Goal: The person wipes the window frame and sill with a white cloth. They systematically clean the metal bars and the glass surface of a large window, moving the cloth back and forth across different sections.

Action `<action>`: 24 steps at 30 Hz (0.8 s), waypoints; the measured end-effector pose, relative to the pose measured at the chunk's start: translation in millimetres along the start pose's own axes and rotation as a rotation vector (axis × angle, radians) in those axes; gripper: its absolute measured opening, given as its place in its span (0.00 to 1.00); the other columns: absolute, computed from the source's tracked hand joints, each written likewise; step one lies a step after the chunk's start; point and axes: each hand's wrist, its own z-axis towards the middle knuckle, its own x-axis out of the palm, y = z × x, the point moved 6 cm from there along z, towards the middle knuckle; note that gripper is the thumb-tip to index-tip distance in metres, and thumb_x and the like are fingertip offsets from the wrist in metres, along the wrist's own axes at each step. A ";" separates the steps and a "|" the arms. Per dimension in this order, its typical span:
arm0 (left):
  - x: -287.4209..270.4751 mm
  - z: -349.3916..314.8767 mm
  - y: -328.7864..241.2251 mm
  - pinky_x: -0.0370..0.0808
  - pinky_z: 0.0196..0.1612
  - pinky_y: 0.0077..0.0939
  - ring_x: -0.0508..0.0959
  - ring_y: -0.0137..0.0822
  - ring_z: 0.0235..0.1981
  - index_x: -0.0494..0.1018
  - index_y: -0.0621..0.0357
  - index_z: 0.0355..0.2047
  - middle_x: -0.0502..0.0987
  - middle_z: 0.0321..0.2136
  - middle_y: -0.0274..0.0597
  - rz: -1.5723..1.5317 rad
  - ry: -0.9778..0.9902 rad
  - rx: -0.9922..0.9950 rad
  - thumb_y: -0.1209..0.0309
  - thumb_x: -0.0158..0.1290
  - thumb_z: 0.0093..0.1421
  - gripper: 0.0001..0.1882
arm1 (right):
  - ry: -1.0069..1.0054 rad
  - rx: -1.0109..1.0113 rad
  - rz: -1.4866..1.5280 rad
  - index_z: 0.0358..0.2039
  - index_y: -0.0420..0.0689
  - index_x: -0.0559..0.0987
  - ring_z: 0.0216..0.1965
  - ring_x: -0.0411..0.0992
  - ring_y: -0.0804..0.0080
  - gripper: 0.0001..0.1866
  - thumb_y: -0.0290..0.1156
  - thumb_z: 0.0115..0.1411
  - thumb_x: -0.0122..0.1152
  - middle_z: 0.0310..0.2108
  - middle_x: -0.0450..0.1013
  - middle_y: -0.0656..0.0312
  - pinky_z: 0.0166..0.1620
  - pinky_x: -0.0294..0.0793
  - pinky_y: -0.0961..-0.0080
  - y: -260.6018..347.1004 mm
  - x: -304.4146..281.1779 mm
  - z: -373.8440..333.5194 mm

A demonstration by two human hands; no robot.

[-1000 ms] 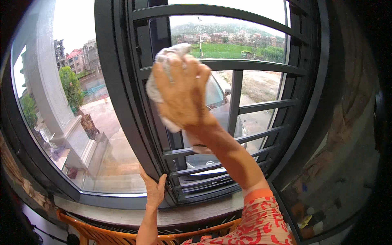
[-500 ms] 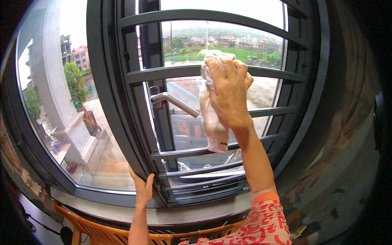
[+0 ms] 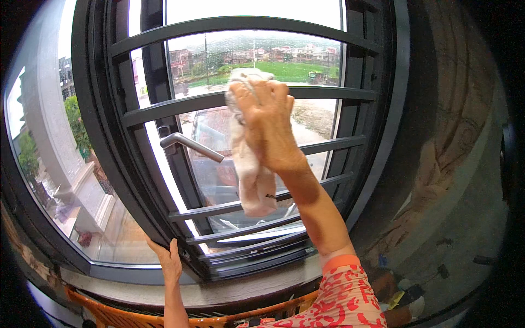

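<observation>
My right hand (image 3: 268, 123) is closed around a white cloth (image 3: 257, 188), pressed over a dark horizontal bar (image 3: 328, 94) of the window grille. The cloth's lower end hangs down across the bars below. Just left of it, a silver window handle (image 3: 191, 146) slants down to the right, apart from my hand. Low on the left, my left hand (image 3: 168, 261) grips the lower end of the dark window frame post (image 3: 117, 164). Its thumb lies on the near face, and the other fingers are partly hidden at the post's left side.
A glass pane (image 3: 128, 235) fills the left side, with a pillar and plants behind it. Below runs a pale sill (image 3: 240, 292), with an orange wooden chair back (image 3: 109, 314) in front. A dark curtain (image 3: 437, 164) hangs at the right.
The view has shifted, so the window and both hands appear farther left. My right hand stays with the cloth on the same bar; my left hand keeps its hold on the post.
</observation>
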 end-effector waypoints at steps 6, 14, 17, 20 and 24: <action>2.4 0.8 2.3 0.47 0.65 0.38 0.53 0.51 0.62 0.40 0.68 0.64 0.50 0.60 0.61 -0.045 0.005 -0.055 0.72 0.47 0.61 0.37 | 0.045 0.152 -0.122 0.54 0.50 0.74 0.53 0.59 0.57 0.27 0.22 0.52 0.62 0.53 0.68 0.56 0.55 0.59 0.59 -60.6 -25.3 -18.3; 9.3 -19.8 -62.8 0.42 0.66 0.53 0.46 0.59 0.66 0.47 0.66 0.63 0.44 0.64 0.64 0.620 -0.348 0.406 0.74 0.54 0.57 0.38 | -0.030 0.232 -0.150 0.53 0.47 0.75 0.49 0.61 0.57 0.27 0.19 0.50 0.62 0.48 0.70 0.56 0.53 0.61 0.61 -77.4 -28.9 -24.6; 34.7 -14.6 -80.9 0.44 0.66 0.52 0.47 0.59 0.66 0.55 0.63 0.61 0.47 0.63 0.62 0.552 -0.279 0.478 0.74 0.54 0.58 0.33 | -0.079 0.084 -0.035 0.50 0.42 0.77 0.47 0.60 0.57 0.24 0.19 0.49 0.57 0.49 0.67 0.52 0.49 0.60 0.59 -42.2 -5.8 -19.4; 51.4 -12.7 -101.9 0.48 0.64 0.53 0.49 0.60 0.64 0.57 0.61 0.61 0.50 0.63 0.60 0.656 -0.281 0.547 0.73 0.52 0.59 0.30 | -0.107 0.033 -0.032 0.50 0.45 0.77 0.46 0.61 0.57 0.24 0.22 0.48 0.58 0.50 0.67 0.56 0.48 0.61 0.61 -23.7 -9.2 -14.4; 68.6 -5.2 -114.5 0.49 0.63 0.51 0.54 0.56 0.63 0.61 0.59 0.59 0.56 0.60 0.55 0.597 -0.083 0.564 0.76 0.54 0.56 0.29 | -0.051 0.112 -0.050 0.55 0.50 0.73 0.50 0.61 0.56 0.32 0.19 0.46 0.64 0.54 0.66 0.54 0.53 0.60 0.60 -50.8 -15.8 -23.6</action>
